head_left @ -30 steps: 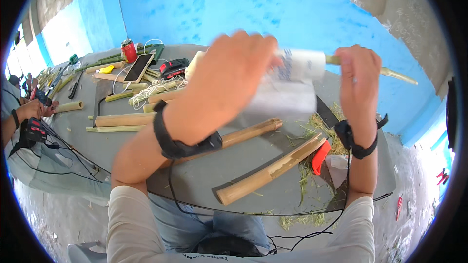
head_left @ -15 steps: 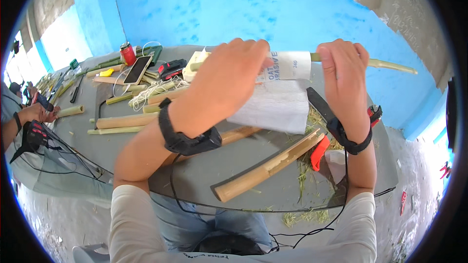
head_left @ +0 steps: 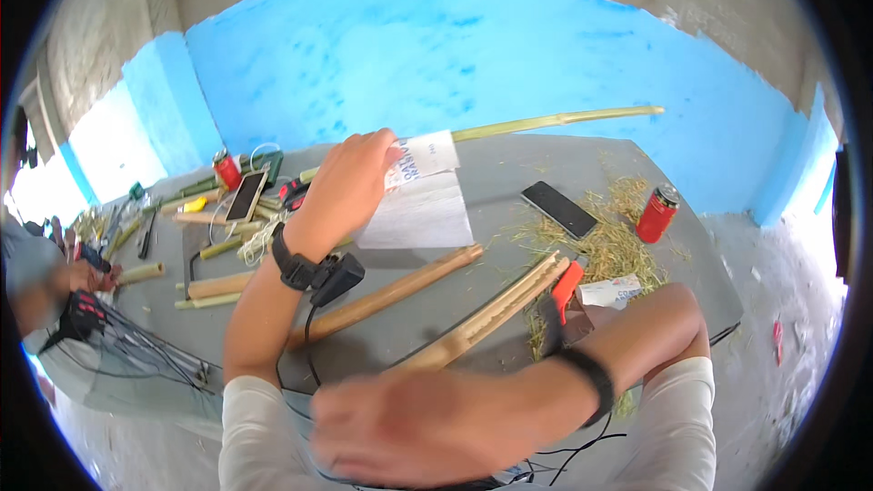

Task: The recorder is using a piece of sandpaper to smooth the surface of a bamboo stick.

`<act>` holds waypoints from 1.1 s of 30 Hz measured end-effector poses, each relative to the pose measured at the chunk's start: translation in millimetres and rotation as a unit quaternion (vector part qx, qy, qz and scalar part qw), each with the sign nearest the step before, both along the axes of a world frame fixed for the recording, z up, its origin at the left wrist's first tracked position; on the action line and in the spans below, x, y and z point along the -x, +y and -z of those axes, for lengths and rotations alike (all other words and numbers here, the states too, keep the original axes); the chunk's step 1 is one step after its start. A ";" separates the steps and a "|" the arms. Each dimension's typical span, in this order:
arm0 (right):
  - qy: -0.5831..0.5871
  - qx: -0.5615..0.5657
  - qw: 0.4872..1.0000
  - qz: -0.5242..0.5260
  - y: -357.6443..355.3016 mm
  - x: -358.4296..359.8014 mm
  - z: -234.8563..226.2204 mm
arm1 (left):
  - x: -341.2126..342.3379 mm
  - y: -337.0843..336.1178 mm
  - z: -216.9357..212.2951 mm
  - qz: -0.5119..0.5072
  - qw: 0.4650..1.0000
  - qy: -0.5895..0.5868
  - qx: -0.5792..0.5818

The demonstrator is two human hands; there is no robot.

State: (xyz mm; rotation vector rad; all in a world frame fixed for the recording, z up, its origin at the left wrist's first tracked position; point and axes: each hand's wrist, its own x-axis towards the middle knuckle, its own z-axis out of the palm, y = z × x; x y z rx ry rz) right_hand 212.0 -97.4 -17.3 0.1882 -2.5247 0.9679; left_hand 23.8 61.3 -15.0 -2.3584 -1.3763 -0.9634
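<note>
My left hand (head_left: 350, 177) is closed on a sheet of sandpaper (head_left: 416, 211), folded over a long thin green bamboo stick (head_left: 568, 118). The stick is raised at the far side of the table, its bare end reaching to the right. Part of it is hidden by my hand and the sheet. Low in front of my body, my right hand (head_left: 400, 423) is smeared by motion, and its fingers cannot be made out. Just beyond it lies a split bamboo piece (head_left: 482, 323). A round bamboo length (head_left: 391, 297) rests to the left of that.
Shavings (head_left: 627, 236) cover the right side of the grey table (head_left: 509, 173), around a dark phone (head_left: 559, 209), a red can (head_left: 657, 214) and an orange-red handle (head_left: 567, 286). Bamboo pieces and another phone (head_left: 246, 196) lie left. A co-worker's hand (head_left: 77, 275) is at far left.
My right hand has left the bamboo stick and swung down toward my body. My left hand still holds the sandpaper. The view has shifted, uncovering the dark phone and red can.
</note>
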 end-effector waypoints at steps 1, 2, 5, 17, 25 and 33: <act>-0.045 0.067 0.996 -0.037 -14.9 10.7 0.0 | -5.6 3.9 0.3 0.010 1.000 0.007 0.003; -0.034 0.063 0.997 -0.029 -27.4 20.8 -0.7 | -3.5 9.5 -3.6 0.018 1.000 0.018 -0.001; -0.027 0.113 0.988 -0.103 -54.3 39.7 4.8 | 9.0 23.8 -14.6 -0.003 0.999 0.053 0.007; 0.244 0.082 0.946 -0.197 -115.9 61.4 13.0 | 160.2 42.7 -113.6 -0.169 0.976 0.125 -0.063; 0.026 0.248 0.885 -0.392 -88.4 -4.2 49.5 | 221.6 27.3 -195.1 -0.178 0.955 -0.078 -0.223; 0.207 -0.071 0.947 0.235 13.0 -67.0 -31.7 | 71.5 -20.9 -116.0 -0.094 0.985 -0.009 -0.142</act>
